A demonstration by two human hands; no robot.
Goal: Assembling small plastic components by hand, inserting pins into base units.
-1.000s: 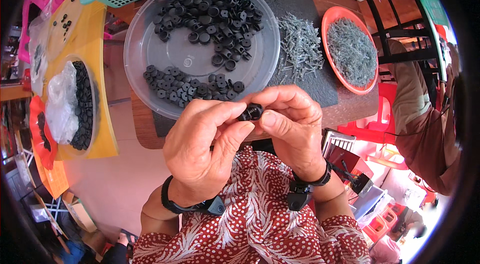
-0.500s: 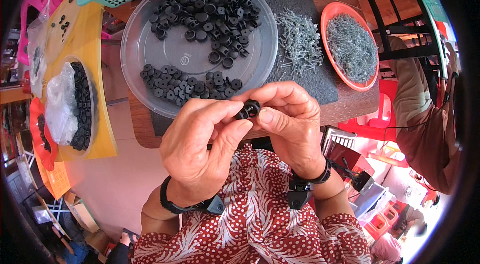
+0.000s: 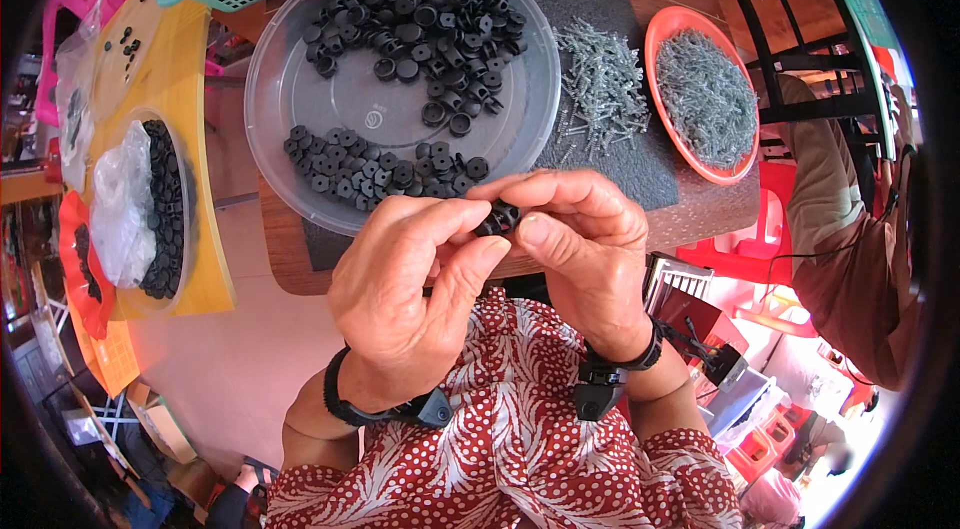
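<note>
The left hand [image 3: 405, 284] and the right hand [image 3: 590, 264], wrists low and fingers curled inward, meet fingertip to fingertip, both pinching one small black plastic fitting [image 3: 497, 220] between thumbs and forefingers, just above the near edge of the desk [image 3: 690, 219]. Beyond are one clear round tray [image 3: 340, 104] with two clusters of black parts, too many to count, one loose heap of screws [image 3: 603, 89], and one orange plate [image 3: 652, 64] of screws.

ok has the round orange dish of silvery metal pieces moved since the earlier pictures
No: the round orange dish keeps its place relative to the dark grey mat.
</note>
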